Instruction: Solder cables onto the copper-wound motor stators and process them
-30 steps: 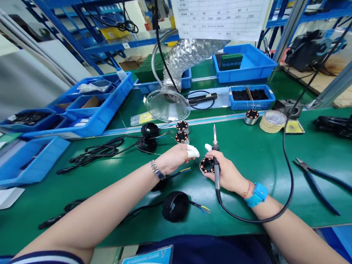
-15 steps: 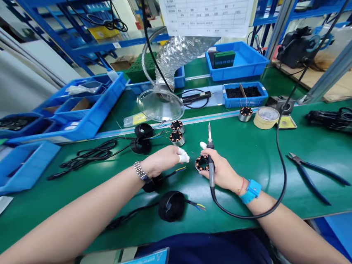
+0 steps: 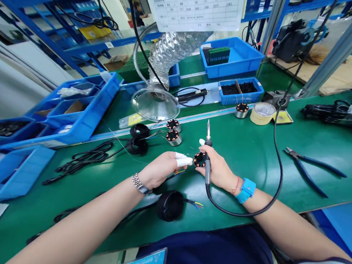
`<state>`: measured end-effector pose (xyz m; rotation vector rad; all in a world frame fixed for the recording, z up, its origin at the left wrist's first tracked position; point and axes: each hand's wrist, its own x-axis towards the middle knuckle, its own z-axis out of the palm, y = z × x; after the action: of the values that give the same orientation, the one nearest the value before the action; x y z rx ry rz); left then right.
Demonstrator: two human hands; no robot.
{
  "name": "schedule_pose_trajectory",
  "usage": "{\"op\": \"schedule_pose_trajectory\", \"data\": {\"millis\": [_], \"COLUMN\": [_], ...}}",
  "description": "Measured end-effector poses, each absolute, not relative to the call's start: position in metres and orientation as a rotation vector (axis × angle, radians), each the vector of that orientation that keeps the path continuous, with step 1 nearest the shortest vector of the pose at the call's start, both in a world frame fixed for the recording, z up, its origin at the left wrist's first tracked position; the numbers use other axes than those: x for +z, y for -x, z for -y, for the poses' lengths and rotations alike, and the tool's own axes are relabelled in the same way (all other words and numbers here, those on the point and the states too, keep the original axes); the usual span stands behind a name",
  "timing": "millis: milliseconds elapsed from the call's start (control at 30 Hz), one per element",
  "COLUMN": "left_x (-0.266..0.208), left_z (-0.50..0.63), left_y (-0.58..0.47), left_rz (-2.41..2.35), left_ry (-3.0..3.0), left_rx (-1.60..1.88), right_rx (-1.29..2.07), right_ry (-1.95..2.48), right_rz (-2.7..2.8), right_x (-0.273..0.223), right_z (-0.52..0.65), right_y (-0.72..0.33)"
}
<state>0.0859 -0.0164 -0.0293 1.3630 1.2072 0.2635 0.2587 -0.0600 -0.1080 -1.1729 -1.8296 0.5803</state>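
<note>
Right hand (image 3: 220,171) clamped on a grey-handled soldering iron (image 3: 207,172) and round copper-wound metal ring (image 3: 196,160)
The white-fingertipped left hand (image 3: 162,168) is just beside the ring; whether it pinches anything, I cannot tell. Blue-handled steel pliers (image 3: 299,157) lie right of the right hand.

Wears navy shirt (image 3: 220,254), silver watch (image 3: 140,183) (L), blue wristband (image 3: 246,191) (R), white finger wraps (image 3: 184,162), prob. cots.

Four stators (image 3: 195,161), one soldering iron (image 3: 207,169), one pair of pliers (image 3: 297,155), one tape roll (image 3: 262,116)
</note>
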Motion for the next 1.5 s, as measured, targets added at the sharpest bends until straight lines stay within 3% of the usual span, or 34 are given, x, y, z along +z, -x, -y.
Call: {"op": "schedule_pose_trajectory", "data": {"millis": [433,767,1100,1500], "left_x": [-0.036,-0.021,-0.020,-0.013], "left_z": [0.021,0.024,0.035,0.055], "left_y": [-0.089,-0.032,0.002,-0.025], "left_rz": [-1.059,-1.169,-1.408,-1.311], "left_ry": [-1.384,-2.413,-2.323,-2.910], "left_rx": [0.374,-0.284,0.345,0.282], "right_rx": [0.552,0.567,0.454,0.331], "right_ry": [1.167,1.188,1.255,1.052], "right_rz": [1.844,1.832,1.767,2.093], "right_x": [-0.107,-0.108,-0.049,-0.019], "right_z": [0.060,0.061,0.075,0.082], "right_y": [-0.259,-0.260,-0.254,-0.213]}}
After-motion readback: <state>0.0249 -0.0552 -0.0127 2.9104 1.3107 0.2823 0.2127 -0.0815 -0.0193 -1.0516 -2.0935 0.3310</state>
